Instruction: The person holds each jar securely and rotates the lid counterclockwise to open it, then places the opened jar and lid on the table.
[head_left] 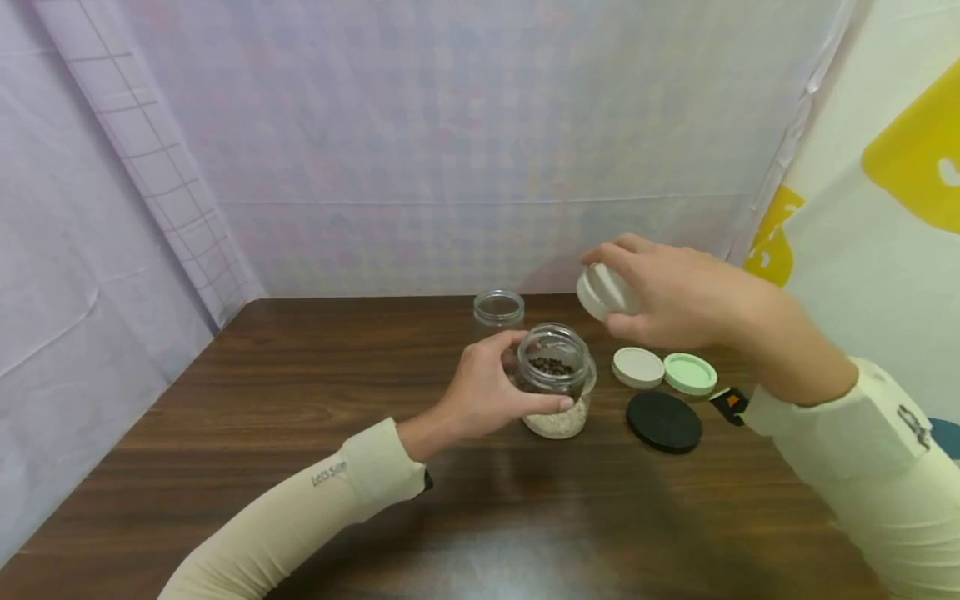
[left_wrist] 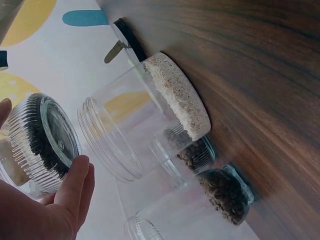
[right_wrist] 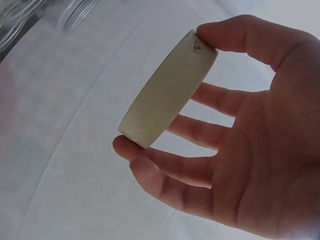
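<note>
My left hand grips a clear ribbed jar with dark beans in it, its mouth uncovered. The held jar is raised above a larger clear jar of pale oat-like flakes, which it overlaps in the head view. Up and to the right, my right hand holds a round whitish lid by its rim, thumb on one side and fingertips on the other. The lid is tilted in the air, apart from the jar.
Another clear jar stands behind the left hand. To the right lie a white lid, a pale green lid and a black lid. Jars with dark contents stand beyond the flakes jar. A hanging cloth borders the table's far edge.
</note>
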